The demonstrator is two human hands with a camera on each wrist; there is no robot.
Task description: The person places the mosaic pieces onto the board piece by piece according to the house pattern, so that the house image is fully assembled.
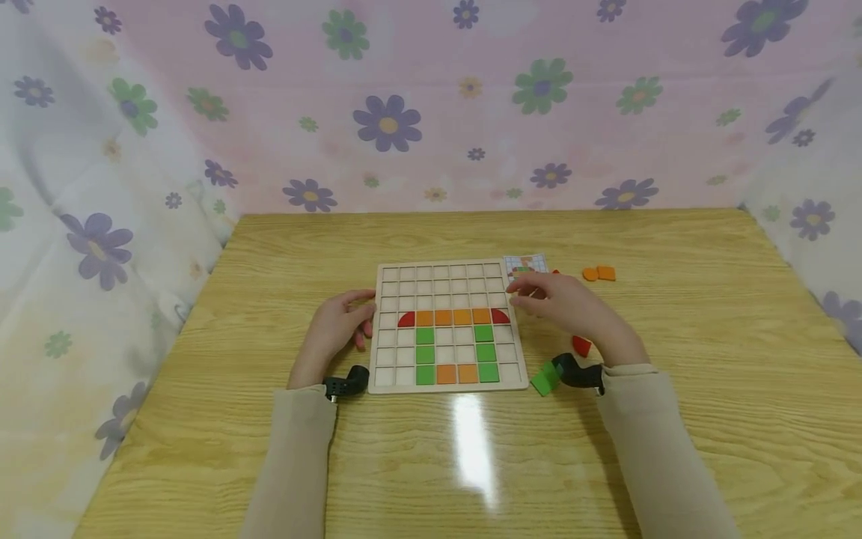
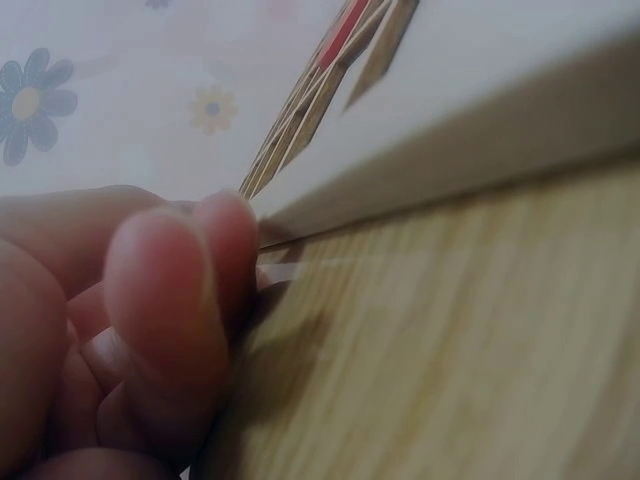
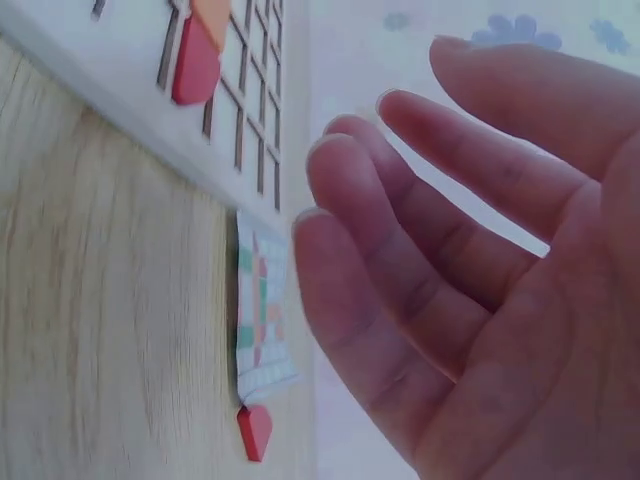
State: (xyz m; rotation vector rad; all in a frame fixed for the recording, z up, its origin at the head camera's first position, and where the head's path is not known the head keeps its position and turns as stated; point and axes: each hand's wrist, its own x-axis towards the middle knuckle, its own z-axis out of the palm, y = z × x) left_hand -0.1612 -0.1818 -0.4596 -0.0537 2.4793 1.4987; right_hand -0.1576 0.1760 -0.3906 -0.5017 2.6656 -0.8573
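A wooden grid board lies on the table between the two hands. Orange squares run in a row across it, with a red rounded piece at the left end and another red piece at the right. Two columns of green squares stand below, joined by a pair of orange squares at the bottom. My left hand rests beside the board's left edge, fingertips right at it. Over the upper right edge hovers my right hand, fingers loosely bent, nothing between them in the right wrist view.
A printed pattern card lies at the board's upper right corner. Right of it are orange pieces. A red piece sits beneath the right forearm, and green squares lie near the board's lower right corner. A flowered cloth hangs behind the table.
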